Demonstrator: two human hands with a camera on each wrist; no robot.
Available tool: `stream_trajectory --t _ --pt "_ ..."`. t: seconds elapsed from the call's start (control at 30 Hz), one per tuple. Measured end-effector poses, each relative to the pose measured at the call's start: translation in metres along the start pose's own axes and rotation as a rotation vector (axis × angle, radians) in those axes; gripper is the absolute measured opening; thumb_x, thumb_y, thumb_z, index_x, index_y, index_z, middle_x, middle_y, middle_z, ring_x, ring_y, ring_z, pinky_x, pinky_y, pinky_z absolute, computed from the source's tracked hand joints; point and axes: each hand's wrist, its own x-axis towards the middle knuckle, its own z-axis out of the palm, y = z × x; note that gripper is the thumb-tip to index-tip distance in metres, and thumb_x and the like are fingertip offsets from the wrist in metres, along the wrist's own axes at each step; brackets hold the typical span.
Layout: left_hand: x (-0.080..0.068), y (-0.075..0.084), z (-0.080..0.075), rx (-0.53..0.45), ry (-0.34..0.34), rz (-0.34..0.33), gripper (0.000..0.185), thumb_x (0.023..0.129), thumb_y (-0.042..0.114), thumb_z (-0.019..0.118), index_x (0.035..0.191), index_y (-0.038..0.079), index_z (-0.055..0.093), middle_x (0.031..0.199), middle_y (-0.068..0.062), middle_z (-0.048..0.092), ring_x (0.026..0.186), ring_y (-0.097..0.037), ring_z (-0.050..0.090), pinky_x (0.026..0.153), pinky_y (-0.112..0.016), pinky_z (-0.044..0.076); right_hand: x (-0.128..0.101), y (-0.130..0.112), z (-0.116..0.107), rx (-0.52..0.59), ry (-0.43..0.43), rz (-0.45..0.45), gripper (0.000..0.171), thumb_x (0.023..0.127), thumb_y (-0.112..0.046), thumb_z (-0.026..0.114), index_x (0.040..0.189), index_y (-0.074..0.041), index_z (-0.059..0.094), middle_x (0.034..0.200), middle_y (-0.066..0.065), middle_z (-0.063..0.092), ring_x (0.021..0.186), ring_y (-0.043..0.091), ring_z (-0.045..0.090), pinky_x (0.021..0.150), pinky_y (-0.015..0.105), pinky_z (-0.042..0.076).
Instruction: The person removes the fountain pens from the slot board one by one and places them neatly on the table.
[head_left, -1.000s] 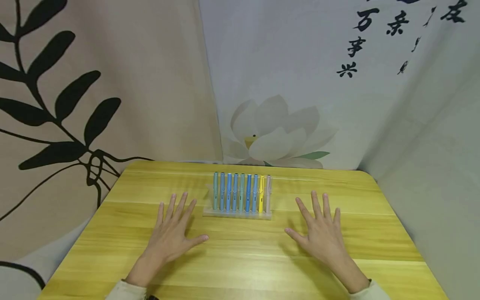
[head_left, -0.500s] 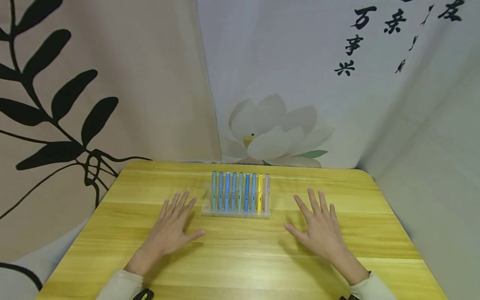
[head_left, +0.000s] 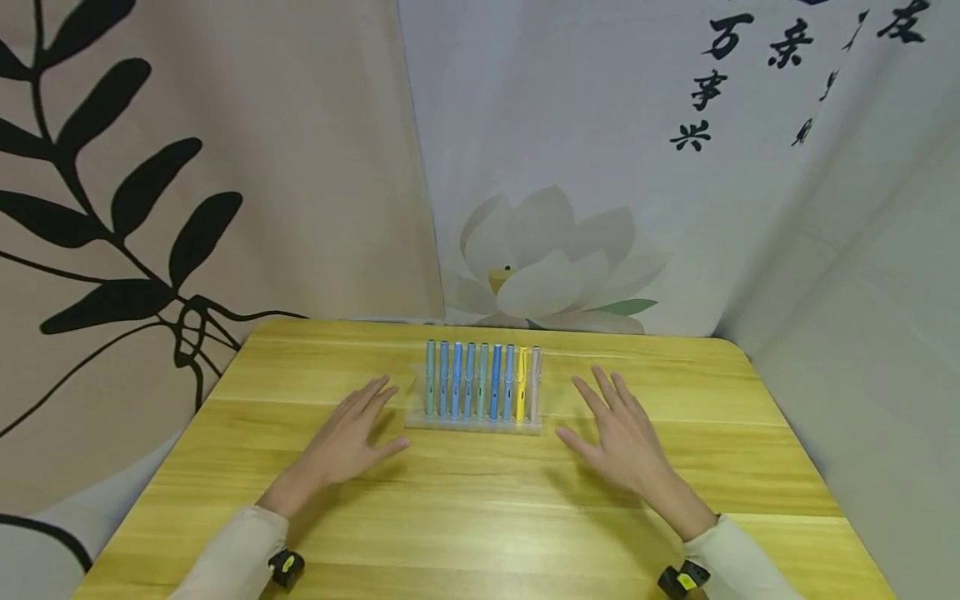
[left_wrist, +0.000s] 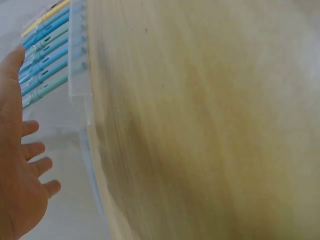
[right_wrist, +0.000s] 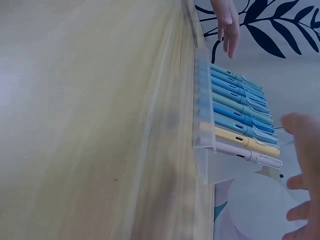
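A clear plastic pen stand (head_left: 474, 425) holds a row of several upright pens. Most are blue or green; towards the right end come a yellow pen (head_left: 521, 385) and a pale pink pen (head_left: 535, 385). Left of the stand, my left hand (head_left: 347, 443) hovers over the table with its fingers extended and thumb pointing inward. My right hand (head_left: 624, 440) is held the same way on the right side, apart from the stand. Neither hand holds anything. In the right wrist view, metal clips show on the pens, including the yellow pen (right_wrist: 247, 141).
The wooden table (head_left: 480, 517) reaches back to hanging cloth (head_left: 322, 167) printed with leaves, a lotus and characters. More pale cloth (head_left: 862, 333) borders the right side. Dark straps sit on both wrists, such as the left strap (head_left: 286, 567).
Both hands have moved slightly forward, the right one also inward towards the stand. Their fingers are less widely spread, and the wrist straps have come further into view. The pens stay put.
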Motion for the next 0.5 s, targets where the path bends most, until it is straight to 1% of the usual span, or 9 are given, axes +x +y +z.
stream_trajectory --t 0.1,0.2,0.33,0.5 --pt "0.005 -0.004 0.003 -0.045 -0.009 0.014 0.088 0.095 0.062 0.062 0.157 0.004 0.037 0.165 -0.018 0.027 0.149 -0.043 0.028 0.117 -0.065 0.024 0.005 -0.002 0.001 0.031 0.005 -0.015 0.081 0.096 -0.064 0.059 0.158 -0.015 0.039 0.166 0.019 0.025 0.151 0.046 0.022 0.115 0.065 0.029" --pt "0.009 -0.006 0.006 -0.092 -0.025 0.014 0.083 0.095 0.057 0.065 0.155 0.005 0.040 0.162 -0.020 0.034 0.147 -0.045 0.033 0.115 -0.067 0.026 0.011 -0.004 0.002 0.069 0.018 -0.022 0.079 0.097 -0.061 0.059 0.157 -0.013 0.041 0.165 0.019 0.028 0.151 0.044 0.025 0.115 0.063 0.031" --pt "0.014 -0.006 0.006 -0.168 -0.057 -0.002 0.079 0.096 0.054 0.067 0.154 0.007 0.043 0.159 -0.019 0.039 0.145 -0.043 0.037 0.115 -0.064 0.029 0.019 -0.007 0.004 0.126 0.046 -0.011 0.075 0.098 -0.058 0.060 0.155 -0.013 0.043 0.162 0.019 0.034 0.147 0.043 0.033 0.109 0.066 0.036" --pt "0.021 -0.009 0.010 -0.230 -0.094 -0.013 0.072 0.096 0.052 0.067 0.151 0.008 0.048 0.155 -0.017 0.045 0.143 -0.041 0.042 0.113 -0.063 0.033 0.029 -0.012 0.011 0.200 0.078 0.032 0.070 0.098 -0.055 0.062 0.152 -0.013 0.048 0.153 0.017 0.048 0.137 0.042 0.048 0.103 0.065 0.043"
